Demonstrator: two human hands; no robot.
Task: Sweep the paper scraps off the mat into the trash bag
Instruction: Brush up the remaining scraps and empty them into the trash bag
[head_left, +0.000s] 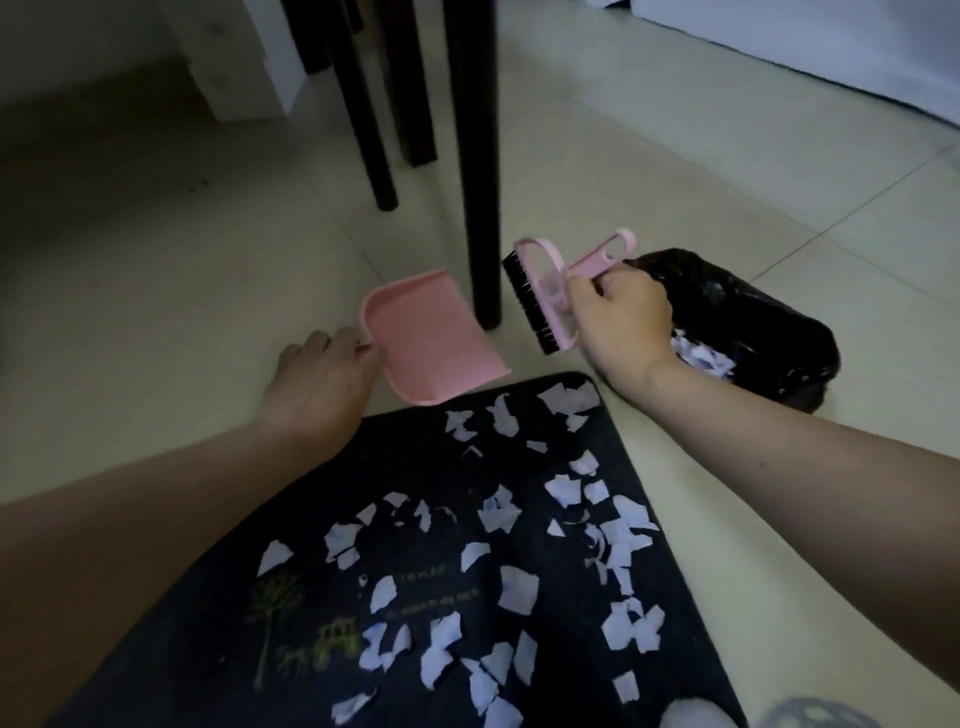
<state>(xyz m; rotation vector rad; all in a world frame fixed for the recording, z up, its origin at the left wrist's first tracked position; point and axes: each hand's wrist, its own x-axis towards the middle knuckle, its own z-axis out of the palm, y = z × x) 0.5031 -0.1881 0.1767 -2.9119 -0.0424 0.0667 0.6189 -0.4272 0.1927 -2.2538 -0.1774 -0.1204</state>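
**Most scraps still on the mat, some already in the bag**

The task reads as begun but far from finished; a small heap of white paper already lies inside the black trash bag (753, 322), which sits open on the tiled floor just beside the mat's far right corner; yet the dark mat (291, 530) is still strewn with paper scraps (519, 592) from its far edge down to the near edge of the view, thickest along the right side and the lower middle; one scrap lies off the mat on the floor by its right edge. What is left, on this showing, is the bulk of the sweeping and at least one more tip into the bag.

The left hand (322, 379) holds the pink dustpan (431, 338) at its rear rim, fingers curled round the edge; the pan looks empty and its open lip lies just at the mat's far edge, beside a dark table leg (475, 171).

The right hand (621, 322) grips the handle of the pink brush (545, 291), fingers closed tight round it; the brush is lifted clear of the mat, black bristles facing the table leg, the hand partly in front of the bag's mouth; neither tool touches any scrap.
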